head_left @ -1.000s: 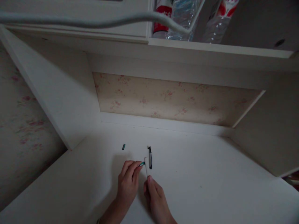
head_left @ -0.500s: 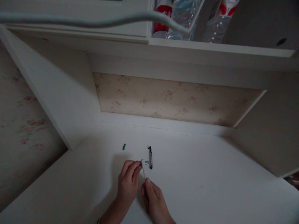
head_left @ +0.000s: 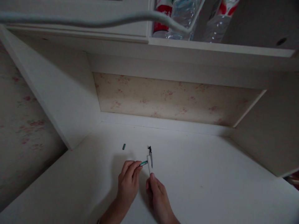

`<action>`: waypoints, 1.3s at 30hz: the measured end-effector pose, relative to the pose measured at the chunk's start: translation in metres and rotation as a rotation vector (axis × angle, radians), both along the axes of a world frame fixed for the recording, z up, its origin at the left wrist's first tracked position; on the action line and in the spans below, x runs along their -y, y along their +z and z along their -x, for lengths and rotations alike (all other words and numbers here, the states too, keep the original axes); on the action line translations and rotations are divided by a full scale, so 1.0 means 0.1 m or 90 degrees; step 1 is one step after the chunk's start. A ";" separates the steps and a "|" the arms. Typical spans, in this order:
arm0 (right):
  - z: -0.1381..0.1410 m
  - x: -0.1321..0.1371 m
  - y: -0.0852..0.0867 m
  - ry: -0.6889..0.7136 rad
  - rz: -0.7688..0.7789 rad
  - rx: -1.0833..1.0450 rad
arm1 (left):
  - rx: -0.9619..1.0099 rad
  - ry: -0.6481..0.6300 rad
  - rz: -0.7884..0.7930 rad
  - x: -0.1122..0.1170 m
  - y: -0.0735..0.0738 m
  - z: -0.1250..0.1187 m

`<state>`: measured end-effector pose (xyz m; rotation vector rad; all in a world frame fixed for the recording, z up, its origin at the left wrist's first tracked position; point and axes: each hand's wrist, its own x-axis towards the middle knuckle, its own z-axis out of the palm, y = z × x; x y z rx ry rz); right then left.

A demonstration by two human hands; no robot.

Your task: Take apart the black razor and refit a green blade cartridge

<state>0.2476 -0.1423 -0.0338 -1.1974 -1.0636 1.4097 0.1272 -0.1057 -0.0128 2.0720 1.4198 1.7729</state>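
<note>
My left hand (head_left: 128, 182) rests on the white desk (head_left: 210, 186) and pinches a small teal piece (head_left: 144, 163) at its fingertips. My right hand (head_left: 157, 194) grips a white tube-like part (head_left: 149, 165) that points away from me, its far end beside the teal piece. Just behind the white part lies a thin black stick (head_left: 150, 153) on the desk. A second small teal piece (head_left: 123, 147) lies alone further left.
The desk sits in a white alcove with a side panel (head_left: 65, 93) on the left and floral wallpaper (head_left: 173, 99) at the back. A shelf overhead holds plastic bottles (head_left: 184, 18). A grey cable (head_left: 93, 21) crosses the top.
My right hand swung the white part from left of the teal piece to the right, next to the black stick. My left hand stayed put.
</note>
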 end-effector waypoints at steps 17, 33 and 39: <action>0.02 0.05 0.04 0.062 -0.010 0.007 | 0.003 0.002 -0.003 0.00 0.00 0.01; 0.01 0.02 0.04 0.020 -0.015 0.003 | 0.019 0.001 0.006 0.00 0.00 0.00; 0.01 0.04 0.01 0.035 -0.006 -0.005 | 0.019 0.001 0.008 0.01 0.00 0.00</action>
